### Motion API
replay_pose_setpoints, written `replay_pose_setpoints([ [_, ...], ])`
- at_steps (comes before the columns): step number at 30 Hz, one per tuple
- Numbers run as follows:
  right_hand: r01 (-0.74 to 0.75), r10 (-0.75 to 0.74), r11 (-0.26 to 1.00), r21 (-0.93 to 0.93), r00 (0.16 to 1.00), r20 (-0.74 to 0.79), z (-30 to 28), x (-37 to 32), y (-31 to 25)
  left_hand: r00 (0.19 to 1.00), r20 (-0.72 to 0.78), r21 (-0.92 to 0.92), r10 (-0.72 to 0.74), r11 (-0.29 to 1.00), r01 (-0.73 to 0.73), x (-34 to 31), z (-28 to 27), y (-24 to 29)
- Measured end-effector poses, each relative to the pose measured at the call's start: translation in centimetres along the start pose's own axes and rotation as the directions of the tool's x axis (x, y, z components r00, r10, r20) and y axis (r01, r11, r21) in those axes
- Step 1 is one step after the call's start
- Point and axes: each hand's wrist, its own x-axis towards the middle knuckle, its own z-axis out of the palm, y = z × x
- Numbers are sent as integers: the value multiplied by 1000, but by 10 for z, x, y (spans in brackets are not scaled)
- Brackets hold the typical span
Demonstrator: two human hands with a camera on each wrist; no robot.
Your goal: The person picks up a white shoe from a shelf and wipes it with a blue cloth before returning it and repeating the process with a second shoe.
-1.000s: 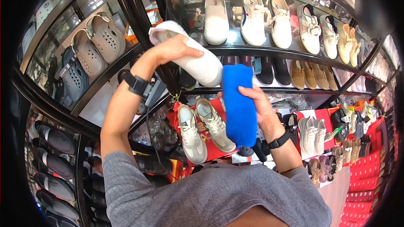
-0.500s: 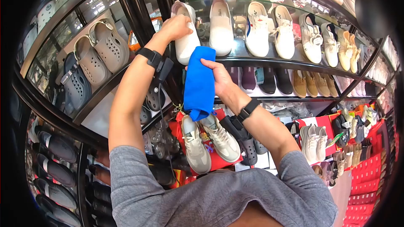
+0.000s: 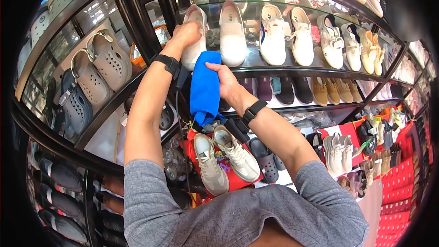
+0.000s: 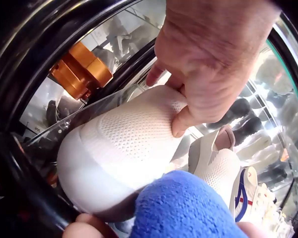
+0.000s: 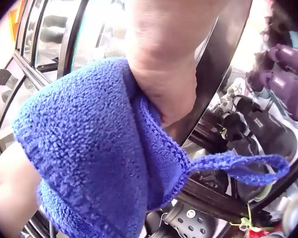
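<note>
At the left end of the glass shelf, the left hand (image 3: 186,34) grips a white slip-on shoe (image 3: 194,49) across its upper. In the left wrist view, the thumb and fingers of the left hand (image 4: 203,74) pinch the sides of the white knit shoe (image 4: 131,134), whose toe points to the lower left. Just below the shoe, the right hand (image 3: 223,81) holds a folded blue cloth (image 3: 205,89), thumb on top. Seen from the right wrist, the right hand (image 5: 166,74) grips the fuzzy blue cloth (image 5: 89,144), and its loop sticks out to the right.
Another white slip-on (image 3: 232,39) stands right beside the held shoe, with white lace-up shoes (image 3: 273,41) farther right. A black post (image 3: 132,13) rises at the left, near grey clogs (image 3: 109,57). Beige sneakers (image 3: 211,167) lie below on a red box.
The left hand has brought the white shoe from in front of the shelf onto its left end. The right hand has moved left with the blue cloth, up to the shoe's toe.
</note>
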Motion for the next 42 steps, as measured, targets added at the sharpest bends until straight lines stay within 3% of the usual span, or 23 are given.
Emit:
replay_pose_setpoints([
  [4, -2, 2, 1000, -11, 999, 50, -10, -28, -7, 1000, 1, 13, 9, 1000, -9, -2, -1, 6],
  [6, 114, -112, 993, -41, 993, 48, -17, -50, -8, 934, -326, -88, 144, 979, -182, 1, 0, 9],
  [10, 199, -202, 978, 67, 978, 45, -36, -78, -14, 904, -398, -312, 154, 904, -292, 14, -3, 44],
  [14, 253, -251, 967, 41, 967, -50, -35, -88, -22, 924, -284, -378, 257, 856, -354, 38, 8, 71],
  [17, 279, -277, 959, 54, 960, -42, -28, -85, -28, 974, -95, -307, 207, 924, -227, 49, 15, 88],
  [21, 293, -285, 950, 106, 955, -83, -27, -73, -38, 991, 29, -153, 132, 980, -126, 54, 24, 94],
  [24, 239, -229, 959, 150, 970, -80, -28, -72, -41, 990, 17, -152, 137, 979, -132, 50, 16, 95],
  [26, 260, -255, 956, 135, 965, -53, -31, -77, -37, 984, -60, -197, 166, 965, -175, 45, 11, 94],
  [28, 294, -292, 951, 100, 956, -37, -34, -90, -31, 992, -66, -410, 109, 903, -127, 34, 0, 94],
  [29, 290, -290, 950, 117, 957, -17, -37, -99, -29, 976, -177, -444, 125, 875, -193, 27, 1, 93],
  [30, 335, -336, 937, 98, 942, -8, -47, -105, -28, 978, -168, -438, 123, 880, -186, 17, -2, 95],
  [32, 375, -375, 918, 127, 927, -31, -56, -126, -24, 950, -282, -610, 130, 741, -283, -15, -14, 105],
  [35, 292, -287, 909, 299, 956, -61, -72, -155, -13, 955, -260, -726, 141, 624, -290, -58, -12, 120],
  [37, 273, -254, 917, 292, 962, -103, -77, -168, 0, 963, -223, -808, 151, 524, -270, -84, -7, 128],
  [42, 329, -255, 917, 224, 918, -303, -100, -191, 21, 969, 32, -799, 245, 588, -122, -131, -4, 142],
])
